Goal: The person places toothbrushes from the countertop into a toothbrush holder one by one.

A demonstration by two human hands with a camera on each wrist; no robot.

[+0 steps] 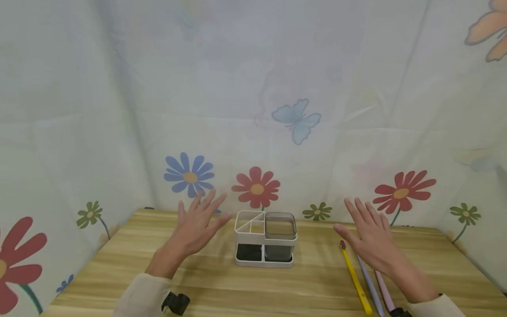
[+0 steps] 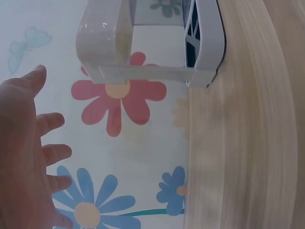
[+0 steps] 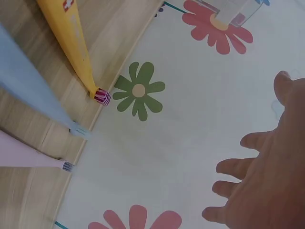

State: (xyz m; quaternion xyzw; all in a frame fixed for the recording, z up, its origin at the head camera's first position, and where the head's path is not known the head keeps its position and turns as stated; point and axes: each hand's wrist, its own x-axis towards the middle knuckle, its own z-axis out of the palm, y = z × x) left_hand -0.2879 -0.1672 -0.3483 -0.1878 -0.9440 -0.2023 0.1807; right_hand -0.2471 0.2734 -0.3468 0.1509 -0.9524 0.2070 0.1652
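Note:
A white toothbrush holder [image 1: 264,239] with divided slots and a grey translucent cup [image 1: 280,225] stands on the wooden table. My left hand [image 1: 196,226] hovers to its left with fingers spread, touching nothing. Over the right side my right hand [image 1: 370,242] is raised, fingers straight, holding nothing. Beneath and beside it lie three toothbrushes: a yellow one [image 1: 355,281], a blue-grey one [image 1: 370,286] and a pink one [image 1: 384,290], side by side with heads toward the back. The right wrist view shows their bristles, dark pink and white on the yellow toothbrush [image 3: 78,47].
The table [image 1: 214,286] has a light wood grain. A pale cloth backdrop [image 1: 222,88] printed with flowers and a butterfly hangs behind the table and at its sides. Dark straps with small devices [image 1: 176,303] sit on both wrists.

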